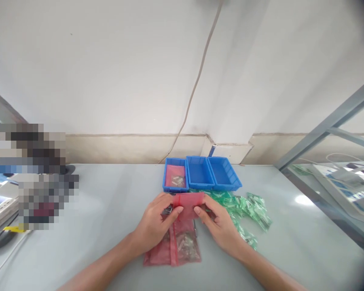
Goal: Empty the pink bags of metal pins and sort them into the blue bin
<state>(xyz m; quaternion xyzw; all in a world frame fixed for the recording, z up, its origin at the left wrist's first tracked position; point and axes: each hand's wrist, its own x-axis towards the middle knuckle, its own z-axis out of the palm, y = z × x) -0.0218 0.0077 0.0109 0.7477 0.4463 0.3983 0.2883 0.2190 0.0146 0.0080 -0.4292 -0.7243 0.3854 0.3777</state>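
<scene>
A pink see-through plastic bag [188, 206] is stretched between my hands over the table. My left hand [153, 220] pinches its left side between thumb and fingers. On the right side, my right hand [216, 222] grips the bag the same way. Small pale or metallic pieces [188, 247] show through the pink plastic below; whether they lie in the held bag or in another one, I cannot tell. More pink plastic [159, 255] lies beside them at the left. A dark object is partly hidden behind my left fingers.
Three blue trays stand by the wall; the left tray [176, 189] holds a pink bag with small pieces, while the middle tray [200, 186] and right tray [226, 187] show bare bottoms. Green plastic packets [245, 208] are heaped right of my hands. Grey metal frames [315, 133] flank the table.
</scene>
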